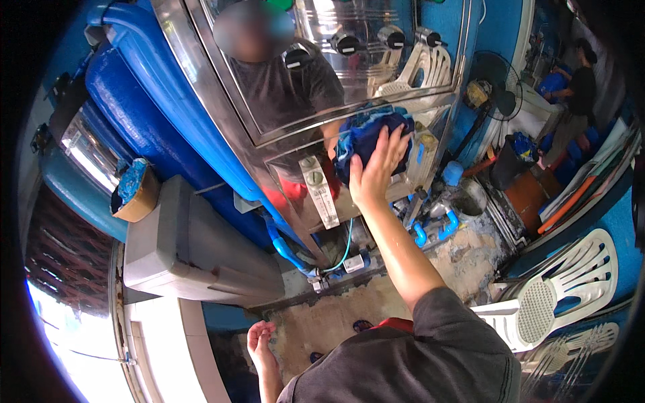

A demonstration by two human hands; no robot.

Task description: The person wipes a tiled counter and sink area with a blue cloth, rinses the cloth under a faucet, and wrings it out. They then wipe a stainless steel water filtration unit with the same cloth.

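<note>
My right hand (378, 168) presses a bunched blue cloth (363, 138) flat against the front of a shiny steel cabinet (285, 158), its fingers spread over the cloth. Dark navy fabric makes up most of the bundle, with lighter blue folds along its upper edge. Just left of the cloth, a narrow flow meter (319, 191) is fixed to the panel, and a second clear meter (423, 158) sits to its right. Low at my left side, my left hand (261, 337) hangs away from the cabinet with loosely curled fingers; nothing shows in it.
Tall blue tanks (144, 114) stand at the left behind a grey bin (195, 248), which carries a cardboard box (138, 195) of blue material. Blue pipes (430, 232) run below the cabinet. White plastic chairs (537, 309), a black fan (494, 87) and another person (578, 87) are at the right.
</note>
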